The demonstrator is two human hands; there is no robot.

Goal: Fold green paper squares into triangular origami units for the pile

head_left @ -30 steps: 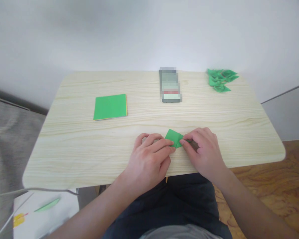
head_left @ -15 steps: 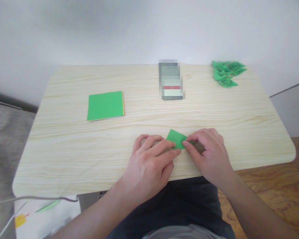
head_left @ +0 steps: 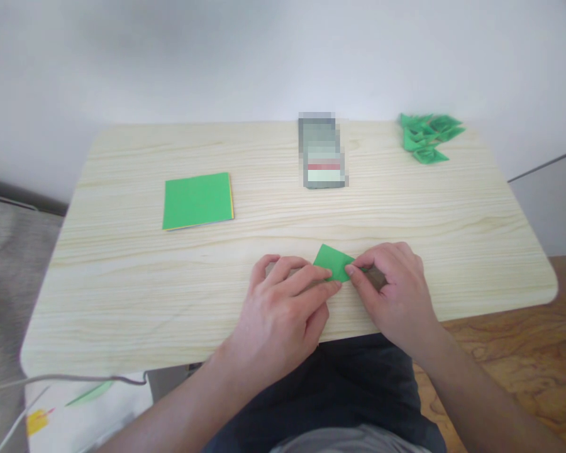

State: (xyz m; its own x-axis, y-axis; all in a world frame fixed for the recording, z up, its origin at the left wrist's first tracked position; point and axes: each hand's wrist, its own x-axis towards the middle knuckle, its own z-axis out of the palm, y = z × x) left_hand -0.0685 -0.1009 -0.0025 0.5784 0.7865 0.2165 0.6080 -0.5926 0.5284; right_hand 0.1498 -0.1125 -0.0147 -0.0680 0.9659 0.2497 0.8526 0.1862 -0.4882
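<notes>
A small piece of green folded paper [head_left: 334, 260] lies on the table near its front edge, between my two hands. My left hand [head_left: 287, 302] reaches in from the left with its fingers spread. Its index and middle fingertips press on the paper's lower edge, while its thumb stays off the paper. My right hand [head_left: 399, 286] pinches the paper's right corner between thumb and index finger, which hide that corner. The other right fingers curl behind the index finger.
A stack of coloured paper [head_left: 198, 201], green on top, lies left on the wooden table [head_left: 122, 277]. A blurred-out, phone-like object [head_left: 324, 151] is at the back. Several green folded paper pieces [head_left: 427, 135] sit back right. A cable [head_left: 75, 378] runs at lower left.
The whole view has shifted very slightly. Both hands keep the same hold on the green paper, with no clear movement.
</notes>
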